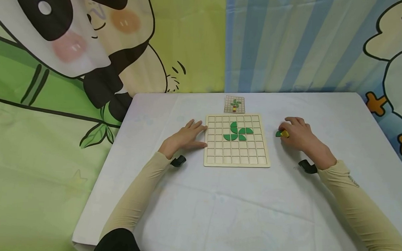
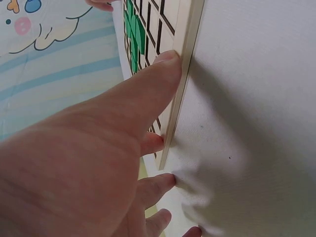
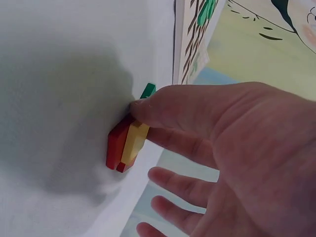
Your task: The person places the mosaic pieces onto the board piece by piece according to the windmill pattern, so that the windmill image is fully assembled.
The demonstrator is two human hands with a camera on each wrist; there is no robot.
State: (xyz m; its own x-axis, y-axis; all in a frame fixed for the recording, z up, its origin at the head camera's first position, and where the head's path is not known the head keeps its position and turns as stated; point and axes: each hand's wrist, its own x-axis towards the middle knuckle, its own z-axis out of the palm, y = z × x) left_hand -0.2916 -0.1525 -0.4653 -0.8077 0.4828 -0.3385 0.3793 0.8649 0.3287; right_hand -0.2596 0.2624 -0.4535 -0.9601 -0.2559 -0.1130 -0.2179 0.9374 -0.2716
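My left hand [image 1: 185,137] lies at the left edge of a pale gridded board [image 1: 234,160], fingers spread. In the left wrist view its thumb [image 2: 165,61] touches the board's rim. Several green quarter-round pieces [image 1: 233,127] sit in cells near the board's middle, in a pinwheel shape. Right of the board, my right hand [image 1: 298,134] pinches a yellow block [image 3: 133,140] between thumb and index finger, the other fingers loosely spread. Beside that block are red pieces [image 3: 116,145] and a green piece [image 3: 149,90], partly hidden by the thumb.
A small pattern card [image 1: 234,104] lies behind the board, printed with a green pinwheel and yellow and red squares. The white-covered table [image 1: 218,207] ends at a cartoon-printed curtain [image 1: 190,40]. A black wrist mount [image 1: 307,167] shows below the right wrist, another [image 1: 178,161] below the left.
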